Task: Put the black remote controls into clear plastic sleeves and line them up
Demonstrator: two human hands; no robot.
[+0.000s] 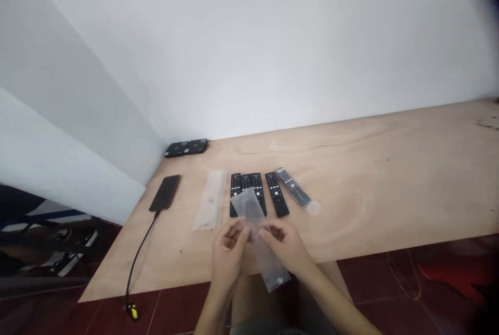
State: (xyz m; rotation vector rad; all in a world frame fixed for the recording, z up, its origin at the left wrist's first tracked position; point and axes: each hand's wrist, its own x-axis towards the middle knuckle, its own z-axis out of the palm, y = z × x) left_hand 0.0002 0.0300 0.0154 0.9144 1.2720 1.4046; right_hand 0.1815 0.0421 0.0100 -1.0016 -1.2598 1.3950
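Left of the remote row (249,192): spare bags (211,199), phone (165,192). Right: one bagged remote (297,191). Nearside, left hand (228,257) and right hand (286,246) each pinch a clear sleeve (259,233).

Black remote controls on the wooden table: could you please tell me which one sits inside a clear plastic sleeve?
The rightmost black remote control, lying slanted; its clear sleeve juts past its near end. The other four lie bare.

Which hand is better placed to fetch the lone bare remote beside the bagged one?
Right, likely: the right hand lies nearest that remote; the left hand sits farther off. Both hold the clear bag.
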